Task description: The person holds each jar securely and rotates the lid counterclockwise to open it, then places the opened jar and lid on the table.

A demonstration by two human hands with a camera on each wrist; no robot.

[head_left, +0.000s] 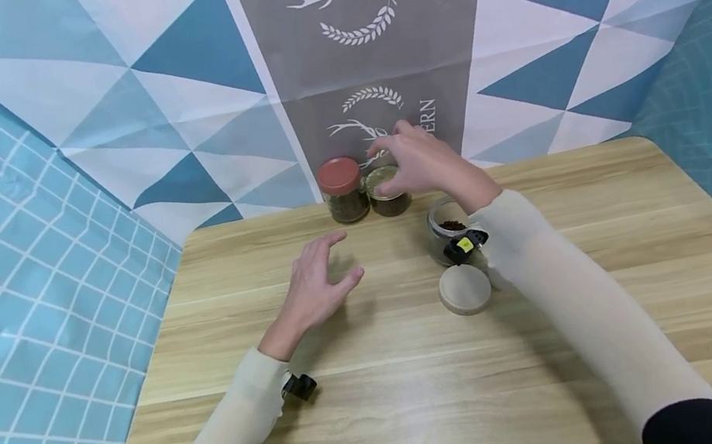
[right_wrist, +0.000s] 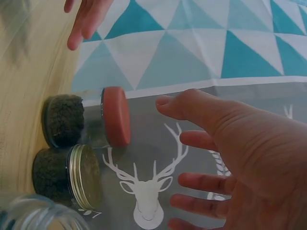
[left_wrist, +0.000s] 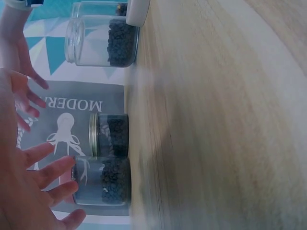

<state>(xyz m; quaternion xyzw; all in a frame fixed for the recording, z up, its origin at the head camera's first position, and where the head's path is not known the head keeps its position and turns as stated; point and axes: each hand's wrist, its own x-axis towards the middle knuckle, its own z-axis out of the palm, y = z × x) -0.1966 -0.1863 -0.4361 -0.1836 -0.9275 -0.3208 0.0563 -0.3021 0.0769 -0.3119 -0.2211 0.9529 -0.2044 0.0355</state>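
My right hand (head_left: 420, 162) hovers over the gold-lidded short glass jar (head_left: 388, 191), thumb and fingers spread apart and holding nothing. Beside that jar stands a taller jar with a red lid (right_wrist: 116, 116), dark bits in its lower part. In the right wrist view, the fingers of this hand (right_wrist: 206, 177) show apart from both jars. Above the table to the left my left hand (head_left: 318, 283) reaches forward with its palm turned inward, thumb and fingers parted around nothing. A lidless glass jar (left_wrist: 98, 40) with dark contents stands below my right wrist.
A round beige lid (head_left: 465, 289) lies on the wooden table (head_left: 373, 408) just in front of the lidless jar. Part of another jar (left_wrist: 96, 8) shows behind it in the left wrist view. A patterned cloth (head_left: 198, 83) hangs along the table's back edge.
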